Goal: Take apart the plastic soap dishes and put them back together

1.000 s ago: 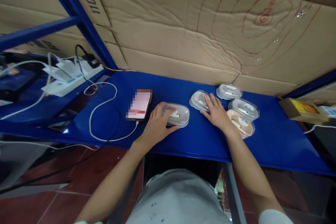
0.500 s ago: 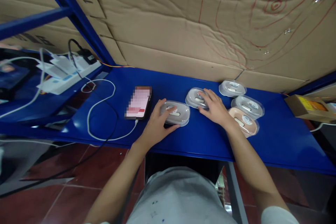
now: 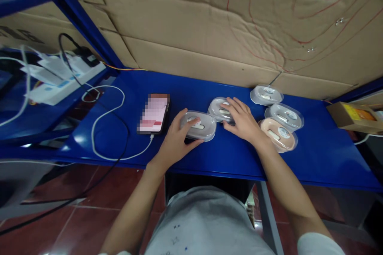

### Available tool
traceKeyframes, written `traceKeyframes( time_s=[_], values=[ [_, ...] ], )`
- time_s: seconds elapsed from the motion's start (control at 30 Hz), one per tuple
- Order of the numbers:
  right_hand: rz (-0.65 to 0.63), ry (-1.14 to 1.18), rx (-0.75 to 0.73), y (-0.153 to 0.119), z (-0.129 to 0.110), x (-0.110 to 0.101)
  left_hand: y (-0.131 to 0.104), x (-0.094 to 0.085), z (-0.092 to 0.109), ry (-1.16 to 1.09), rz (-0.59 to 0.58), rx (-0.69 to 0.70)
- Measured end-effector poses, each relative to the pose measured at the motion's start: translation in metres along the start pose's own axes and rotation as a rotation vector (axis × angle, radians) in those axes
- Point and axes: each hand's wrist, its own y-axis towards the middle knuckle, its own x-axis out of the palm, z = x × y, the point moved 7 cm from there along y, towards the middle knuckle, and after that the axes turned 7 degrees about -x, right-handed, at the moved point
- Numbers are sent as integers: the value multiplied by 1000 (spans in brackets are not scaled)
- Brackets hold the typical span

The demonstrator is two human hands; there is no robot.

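Note:
On the blue table (image 3: pixel 236 151), my left hand (image 3: pixel 176 137) is curved around a grey oval plastic case with a clear lid (image 3: pixel 202 127). Its thumb and fingers span the case's sides, and one finger lies on the lid. Just beyond and to the right, my right hand (image 3: pixel 241 121) grips a second grey oval case (image 3: pixel 218 108) from its right side, fingers over the lid. The two cases sit corner to corner, touching or almost so. Each lid shows a pale oblong piece, with a round sticker partly under my fingers.
Beside my right forearm lie a peach oval case (image 3: pixel 279 137) and two grey ones (image 3: pixel 284 117), (image 3: pixel 266 95). A phone (image 3: pixel 154 113) on a white cable (image 3: pixel 92 131) lies left. Further left is a power strip (image 3: pixel 68 83); a cardboard box (image 3: pixel 353 117) stands right. Cardboard (image 3: pixel 185 40) walls the back.
The view has shifted slightly. The case under my right hand has come a little closer to the one in my left hand. Both hands keep their holds.

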Motion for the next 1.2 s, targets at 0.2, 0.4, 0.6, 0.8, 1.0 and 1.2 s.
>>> traceKeyframes(
  time_s=[0.2,0.4,0.6,0.8,1.0,1.2],
  values=[
    [23,-13,-18,1,-6,-5,0,0,-1,-11,-14,0],
    [44,-4,70,3,-3,-2,0,0,-1,-16,-19,2],
    [40,-38,19,2,-2,2,0,0,0,-11,-16,6],
    [64,-67,-19,7,-7,1,0,0,-1,-15,-19,4],
    [50,-67,6,8,-7,2,0,0,0,-8,-18,21],
    [46,-94,27,10,1,7,0,0,-1,-13,-28,-5]
  ],
)
